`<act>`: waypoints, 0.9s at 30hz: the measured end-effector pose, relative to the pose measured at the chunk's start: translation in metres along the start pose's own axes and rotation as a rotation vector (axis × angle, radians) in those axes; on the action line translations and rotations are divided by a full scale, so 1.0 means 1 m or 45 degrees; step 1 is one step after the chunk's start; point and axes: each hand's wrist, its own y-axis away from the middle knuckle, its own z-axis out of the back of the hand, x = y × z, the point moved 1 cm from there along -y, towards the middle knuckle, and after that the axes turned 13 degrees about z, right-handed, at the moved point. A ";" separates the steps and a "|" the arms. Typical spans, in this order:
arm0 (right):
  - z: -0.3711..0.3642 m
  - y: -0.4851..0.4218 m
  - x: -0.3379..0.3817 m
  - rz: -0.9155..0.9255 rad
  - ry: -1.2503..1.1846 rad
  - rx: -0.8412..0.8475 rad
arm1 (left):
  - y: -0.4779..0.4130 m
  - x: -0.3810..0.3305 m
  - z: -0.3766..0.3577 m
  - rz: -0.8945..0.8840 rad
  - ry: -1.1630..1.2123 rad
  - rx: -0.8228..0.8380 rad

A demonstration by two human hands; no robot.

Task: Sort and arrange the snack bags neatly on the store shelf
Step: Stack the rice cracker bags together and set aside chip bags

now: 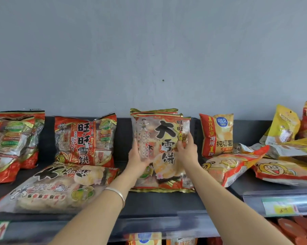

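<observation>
A large clear rice cracker bag (162, 137) with black characters stands upright at the middle of the dark shelf (166, 202). My left hand (136, 156) grips its left edge and my right hand (186, 149) grips its right side. More bags of the same kind stand right behind it, only their top edges showing. A matching bag (52, 188) lies flat at the front left. A red rice cracker bag (84, 140) stands upright to the left.
Further red bags (13, 144) stand at the far left. A red-and-yellow chip bag (216, 135) stands right of the held bag. Orange cartoon bags (230, 167) and yellow pouches (283, 128) lie jumbled at the right. Price labels (280, 206) line the shelf front edge.
</observation>
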 end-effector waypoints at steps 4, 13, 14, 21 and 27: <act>-0.011 0.009 -0.019 -0.019 -0.029 -0.020 | -0.008 0.014 -0.020 -0.094 -0.399 -0.129; -0.014 0.007 -0.011 0.039 0.231 0.129 | -0.014 0.020 -0.015 -0.073 -0.533 -0.341; -0.013 0.009 -0.009 0.056 0.292 0.131 | -0.012 0.018 -0.013 -0.059 -0.564 -0.363; -0.017 0.039 0.022 0.534 0.672 0.127 | 0.015 0.013 0.022 -0.081 -0.615 -0.520; -0.060 0.069 0.042 0.847 0.627 0.433 | 0.043 0.025 0.075 -0.120 -0.639 -0.626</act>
